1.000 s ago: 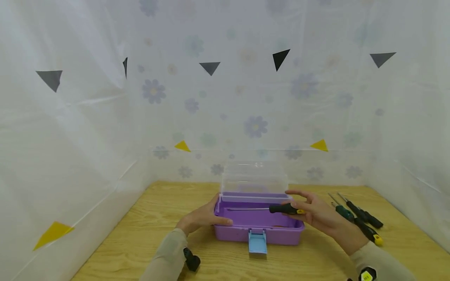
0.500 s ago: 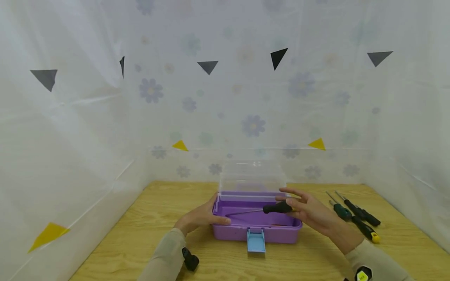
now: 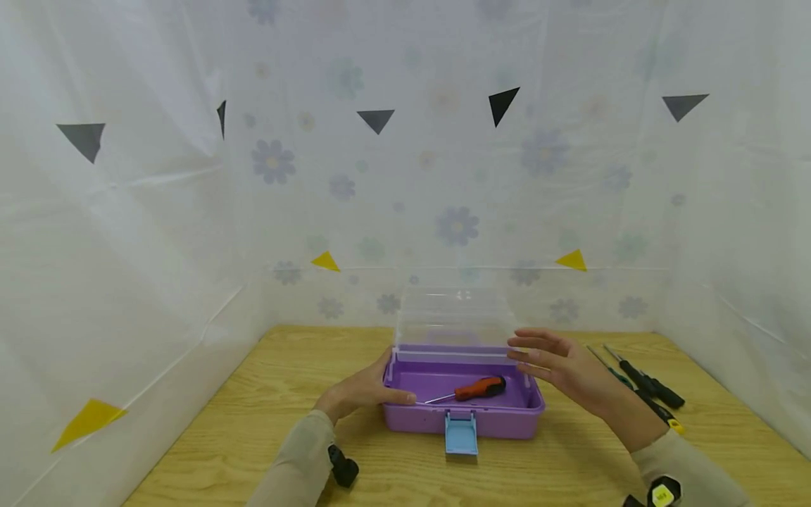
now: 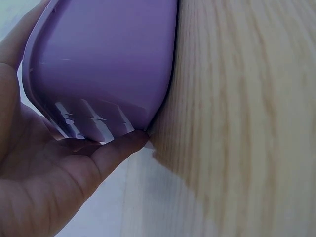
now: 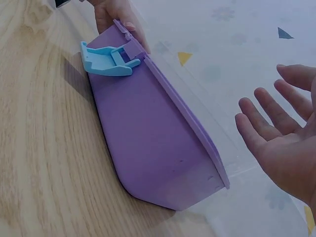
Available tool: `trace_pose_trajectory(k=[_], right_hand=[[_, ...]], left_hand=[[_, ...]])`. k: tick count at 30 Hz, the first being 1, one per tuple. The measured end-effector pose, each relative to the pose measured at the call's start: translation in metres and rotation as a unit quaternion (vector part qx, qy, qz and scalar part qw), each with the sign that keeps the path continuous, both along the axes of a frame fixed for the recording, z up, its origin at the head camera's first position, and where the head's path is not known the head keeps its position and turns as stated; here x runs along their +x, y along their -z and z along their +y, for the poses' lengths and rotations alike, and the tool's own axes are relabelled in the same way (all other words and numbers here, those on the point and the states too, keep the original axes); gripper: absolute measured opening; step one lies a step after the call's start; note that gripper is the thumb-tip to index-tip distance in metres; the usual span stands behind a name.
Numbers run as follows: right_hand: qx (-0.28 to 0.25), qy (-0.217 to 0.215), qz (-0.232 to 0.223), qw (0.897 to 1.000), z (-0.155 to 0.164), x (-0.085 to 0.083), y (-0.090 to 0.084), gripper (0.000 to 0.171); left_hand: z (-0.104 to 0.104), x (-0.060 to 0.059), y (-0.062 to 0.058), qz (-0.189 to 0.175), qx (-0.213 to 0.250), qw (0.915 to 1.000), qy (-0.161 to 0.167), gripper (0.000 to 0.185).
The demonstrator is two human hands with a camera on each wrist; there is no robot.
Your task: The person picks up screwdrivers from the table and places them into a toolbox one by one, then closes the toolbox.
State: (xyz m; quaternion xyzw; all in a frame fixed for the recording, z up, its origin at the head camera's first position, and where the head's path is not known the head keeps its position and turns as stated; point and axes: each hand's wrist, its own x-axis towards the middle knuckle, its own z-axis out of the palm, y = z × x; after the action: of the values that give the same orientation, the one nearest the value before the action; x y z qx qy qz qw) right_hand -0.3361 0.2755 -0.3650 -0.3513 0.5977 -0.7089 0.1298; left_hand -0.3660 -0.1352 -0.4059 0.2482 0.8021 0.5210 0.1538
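A purple toolbox (image 3: 415,424) stands on the table with its transparent lid (image 3: 456,317) raised at the back and its light blue latch (image 3: 461,435) hanging down in front. My left hand (image 3: 360,391) holds the box's left end, thumb over the rim; the left wrist view shows fingers against the purple end wall (image 4: 103,59). Inside lies a screwdriver (image 3: 479,389) with a red and black handle, its shaft pointing left. The right hand (image 3: 573,370) hovers by the box's back right corner, fingers extended and holding nothing, as the right wrist view (image 5: 291,133) confirms.
Several screwdrivers lie on the wooden table (image 3: 266,451) to the right, one with a black handle (image 3: 667,391); the right hand partly covers some. White flowered sheeting (image 3: 405,176) encloses the table at the back and sides.
The right hand has let go of a black-handled screwdriver over the box and lifted up and rightward. The red-handled screwdriver now shows plainly inside. The left hand stays on the box.
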Motion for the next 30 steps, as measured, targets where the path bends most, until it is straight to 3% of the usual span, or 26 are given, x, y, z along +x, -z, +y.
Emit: trace_pose_trajectory(k=[8,30], right_hand=[[-0.015,-0.025,-0.006,1.000,0.016,-0.003,-0.005,0.047],[0.049,0.000,0.014,0.999,0.032,-0.004,-0.012,0.046]], left_hand=[[0.002,-0.001,0.001,-0.001,0.001,1.0000,-0.002,0.126],[0.002,0.000,-0.001,0.012,-0.019,0.9997,-0.011,0.124]])
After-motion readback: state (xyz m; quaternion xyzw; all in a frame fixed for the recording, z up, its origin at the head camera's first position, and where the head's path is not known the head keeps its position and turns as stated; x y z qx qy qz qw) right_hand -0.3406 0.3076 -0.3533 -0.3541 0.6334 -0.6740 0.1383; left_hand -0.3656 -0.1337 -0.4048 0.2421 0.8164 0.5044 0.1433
